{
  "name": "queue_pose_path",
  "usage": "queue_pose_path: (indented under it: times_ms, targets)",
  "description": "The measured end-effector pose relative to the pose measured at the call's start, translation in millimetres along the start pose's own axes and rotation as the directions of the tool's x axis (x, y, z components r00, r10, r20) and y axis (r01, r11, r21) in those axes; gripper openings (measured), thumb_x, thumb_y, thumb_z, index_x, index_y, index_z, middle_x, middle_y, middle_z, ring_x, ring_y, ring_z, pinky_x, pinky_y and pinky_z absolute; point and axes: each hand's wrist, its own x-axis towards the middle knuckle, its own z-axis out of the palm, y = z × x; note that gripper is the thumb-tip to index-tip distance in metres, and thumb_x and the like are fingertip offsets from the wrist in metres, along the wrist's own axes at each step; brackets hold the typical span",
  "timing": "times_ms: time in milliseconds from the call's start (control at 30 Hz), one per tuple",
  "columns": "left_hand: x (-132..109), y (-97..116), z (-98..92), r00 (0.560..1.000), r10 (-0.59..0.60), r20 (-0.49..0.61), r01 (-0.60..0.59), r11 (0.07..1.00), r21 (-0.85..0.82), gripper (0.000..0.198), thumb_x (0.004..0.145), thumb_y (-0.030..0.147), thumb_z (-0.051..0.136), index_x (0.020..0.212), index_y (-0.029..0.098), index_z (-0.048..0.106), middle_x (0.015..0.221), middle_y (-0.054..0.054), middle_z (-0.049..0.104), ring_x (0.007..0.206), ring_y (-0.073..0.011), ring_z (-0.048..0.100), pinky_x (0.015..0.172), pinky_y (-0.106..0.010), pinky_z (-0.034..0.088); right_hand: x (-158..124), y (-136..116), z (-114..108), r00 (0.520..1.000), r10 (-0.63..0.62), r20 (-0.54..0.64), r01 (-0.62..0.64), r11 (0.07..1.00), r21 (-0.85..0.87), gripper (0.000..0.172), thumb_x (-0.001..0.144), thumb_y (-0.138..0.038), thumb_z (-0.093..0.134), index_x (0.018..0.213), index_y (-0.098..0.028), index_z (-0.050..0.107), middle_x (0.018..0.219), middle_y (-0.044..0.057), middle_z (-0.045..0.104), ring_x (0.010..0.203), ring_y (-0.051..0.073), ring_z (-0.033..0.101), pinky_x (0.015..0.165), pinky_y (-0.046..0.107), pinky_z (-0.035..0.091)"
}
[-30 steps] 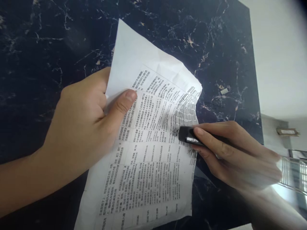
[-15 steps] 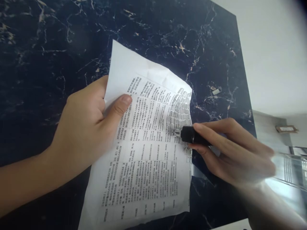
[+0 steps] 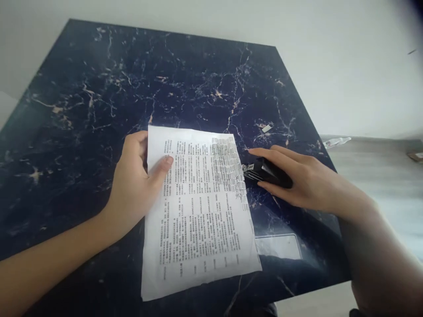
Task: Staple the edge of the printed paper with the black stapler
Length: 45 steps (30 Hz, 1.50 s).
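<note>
My left hand (image 3: 134, 180) grips the left edge of a printed sheet of paper (image 3: 194, 211), thumb on top and the other fingers hidden behind it. Dense rows of staples (image 3: 226, 156) cover the sheet's upper right part. In my right hand (image 3: 300, 178) is a black stapler (image 3: 272, 172), its metal nose pointing left at the paper's right edge. The nose is at or just beside that edge; I cannot tell whether they touch.
Beneath everything is a dark marbled table (image 3: 158, 92) with pale veins. A small pale rectangular piece (image 3: 267, 127) lies beyond my right hand. Nearer me, right of the paper, is a flat shiny rectangle (image 3: 280, 246). A clear plastic object (image 3: 337, 141) shows past the right edge.
The stapler has come off the sheet's face to its right edge. The paper now looks flatter and straighter, and the view has shifted to show the table's far edge.
</note>
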Motion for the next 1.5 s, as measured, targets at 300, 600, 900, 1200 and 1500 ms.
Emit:
queue_pose_path:
  times_ms: [300, 600, 900, 1200, 1500]
  targets:
    - [-0.6, -9.2, -0.5, 0.876, 0.418, 0.241, -0.473, 0.842, 0.259, 0.028, 0.102, 0.027, 0.056, 0.128, 0.025, 0.066, 0.151, -0.010, 0.057, 0.147, -0.0349, 0.049, 0.123, -0.063, 0.039, 0.0, -24.6, -8.1, 0.904, 0.299, -0.305, -0.281, 0.954, 0.103, 0.048, 0.091, -0.032, 0.068, 0.137, -0.022, 0.059, 0.100, 0.009, 0.075, 0.078, 0.026, 0.071, 0.064, 0.038, 0.054]
    - [4.8, -7.6, 3.6, 0.889, 0.412, 0.199, -0.451, 0.863, 0.230, 0.036, 0.103, 0.025, 0.042, 0.131, 0.019, 0.064, 0.145, -0.013, 0.060, 0.138, -0.0319, 0.056, 0.121, -0.055, 0.042, 30.1, -141.4, 48.0, 0.996, 0.084, 0.015, -0.082, 0.891, 0.446, 0.034, 0.084, -0.018, 0.057, 0.117, -0.021, 0.050, 0.082, 0.001, 0.065, 0.059, 0.014, 0.052, 0.049, 0.027, 0.034]
    - [8.1, -16.3, 5.7, 0.874, 0.459, 0.157, -0.485, 0.844, 0.229, 0.035, 0.102, 0.026, 0.042, 0.124, 0.019, 0.069, 0.142, -0.014, 0.061, 0.134, -0.0333, 0.058, 0.118, -0.056, 0.045, 44.9, -151.3, 71.4, 0.993, -0.036, -0.108, 0.065, 0.958, 0.280, 0.032, 0.075, -0.015, 0.051, 0.105, -0.022, 0.044, 0.097, 0.006, 0.054, 0.081, 0.021, 0.051, 0.065, 0.036, 0.042]
    - [8.5, -14.4, 1.4, 0.901, 0.403, 0.161, -0.431, 0.875, 0.221, 0.040, 0.102, 0.029, 0.038, 0.121, 0.019, 0.072, 0.142, -0.016, 0.061, 0.134, -0.0350, 0.057, 0.117, -0.059, 0.045, 63.8, -159.6, 79.9, 0.980, 0.000, -0.198, 0.065, 0.944, 0.322, 0.037, 0.074, -0.010, 0.052, 0.107, -0.023, 0.043, 0.107, 0.009, 0.056, 0.100, 0.027, 0.051, 0.089, 0.047, 0.050]
    - [7.7, -13.3, 1.5, 0.949, 0.296, 0.105, -0.312, 0.930, 0.194, 0.038, 0.103, 0.028, 0.040, 0.129, 0.019, 0.067, 0.149, -0.016, 0.057, 0.141, -0.0353, 0.053, 0.122, -0.059, 0.040, -0.6, -123.5, 49.7, 0.997, 0.046, -0.067, -0.014, 0.906, 0.424, 0.063, 0.079, -0.005, 0.057, 0.139, -0.022, 0.047, 0.136, 0.016, 0.063, 0.118, 0.031, 0.063, 0.098, 0.050, 0.055]
